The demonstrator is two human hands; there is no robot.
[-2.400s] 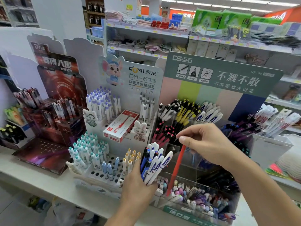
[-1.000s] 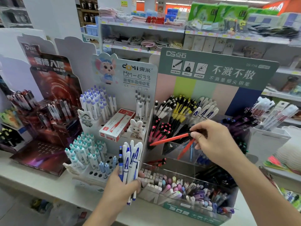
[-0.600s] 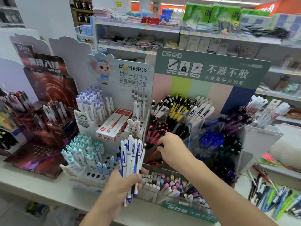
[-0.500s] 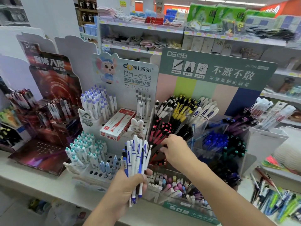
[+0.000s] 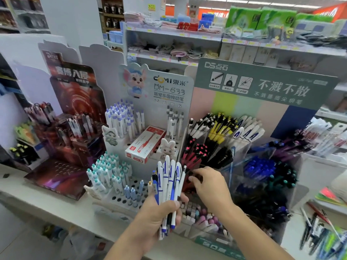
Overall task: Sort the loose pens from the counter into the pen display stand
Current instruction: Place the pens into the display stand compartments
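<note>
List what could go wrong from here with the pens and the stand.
The left hand grips a fanned bundle of pens; its lower ends poke out loosely, so one might slip. The right hand reaches into the stand beside the red pens and could knock them askew. Loose pens lie near the counter's edge and might roll off.

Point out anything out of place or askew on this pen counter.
A red-and-white pen box lies tilted across the hole rack of the white display stand, where pens stand upright. Loose pens lie scattered on the counter at the right. The left hand grips a bundle of blue-and-white pens, unsorted.
</note>
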